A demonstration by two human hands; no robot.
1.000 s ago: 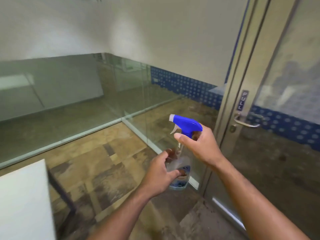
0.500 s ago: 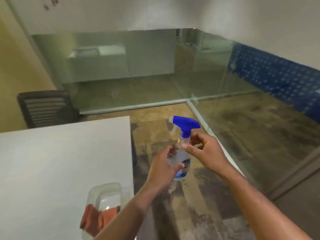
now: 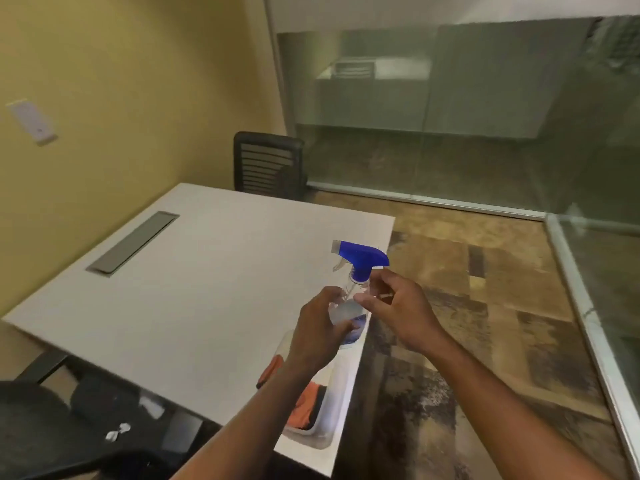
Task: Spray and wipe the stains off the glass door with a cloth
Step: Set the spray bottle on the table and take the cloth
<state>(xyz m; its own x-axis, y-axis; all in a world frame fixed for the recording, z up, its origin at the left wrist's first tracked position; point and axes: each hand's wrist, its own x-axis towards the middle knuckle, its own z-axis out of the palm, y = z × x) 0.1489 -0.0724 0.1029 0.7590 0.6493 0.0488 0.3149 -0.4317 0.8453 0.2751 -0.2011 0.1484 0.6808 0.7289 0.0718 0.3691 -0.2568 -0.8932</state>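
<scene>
A clear spray bottle with a blue trigger head (image 3: 362, 259) is upright over the table's right edge. My left hand (image 3: 315, 337) is wrapped around its body. At the neck, just under the blue collar, my right hand (image 3: 405, 310) rests its thumb and forefinger loosely. An orange cloth (image 3: 308, 400) lies in a clear plastic container (image 3: 329, 420) on the table, partly hidden by my left forearm. The glass door itself is out of view.
A white table (image 3: 207, 271) with a grey cable flap fills the left. One black chair (image 3: 266, 164) stands at its far end and another (image 3: 52, 427) at the near left. Glass partition walls (image 3: 450, 133) enclose the tiled floor (image 3: 485, 306) on the far and right sides.
My view has swung left, away from the glass door to the table and yellow wall. My right hand has slipped from the trigger head down to the bottle's neck; the left keeps its hold.
</scene>
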